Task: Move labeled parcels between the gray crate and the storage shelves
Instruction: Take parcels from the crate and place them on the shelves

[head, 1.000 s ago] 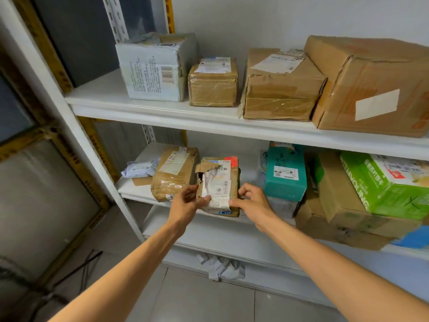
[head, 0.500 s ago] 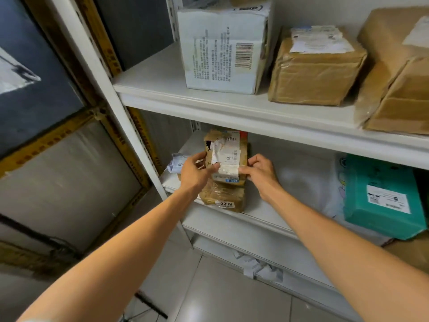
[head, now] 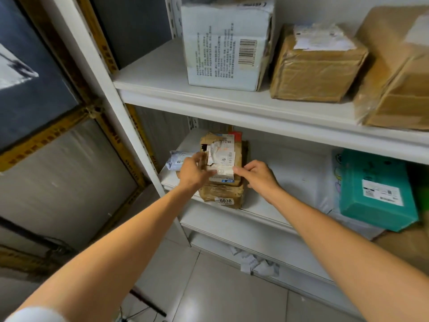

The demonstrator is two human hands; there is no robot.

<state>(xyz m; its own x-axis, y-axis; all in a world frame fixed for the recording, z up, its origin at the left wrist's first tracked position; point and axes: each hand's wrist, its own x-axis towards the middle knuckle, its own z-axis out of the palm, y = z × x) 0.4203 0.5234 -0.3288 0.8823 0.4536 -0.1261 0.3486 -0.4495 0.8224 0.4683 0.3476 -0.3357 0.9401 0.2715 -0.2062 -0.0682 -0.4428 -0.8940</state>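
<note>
A small torn brown parcel (head: 222,154) with a crumpled white label lies on top of a brown parcel marked 0038 (head: 222,196), at the left end of the lower shelf (head: 274,205). My left hand (head: 193,170) is at the torn parcel's left front corner. It is blurred, its fingers are spread, and its thumb lies against the parcel. My right hand (head: 255,174) has curled fingers that pinch the parcel's right front corner. The gray crate is out of view.
A small white pouch (head: 177,160) lies behind my left hand. A teal box (head: 376,191) stands further right on the same shelf. The upper shelf (head: 209,98) carries a white carton (head: 225,43) and brown boxes (head: 318,63). Crumpled paper (head: 253,263) lies on the floor.
The torn parcel moved left along the lower shelf and now sits on the 0038 parcel. My view came closer, and my left fingers have loosened from the parcel's side.
</note>
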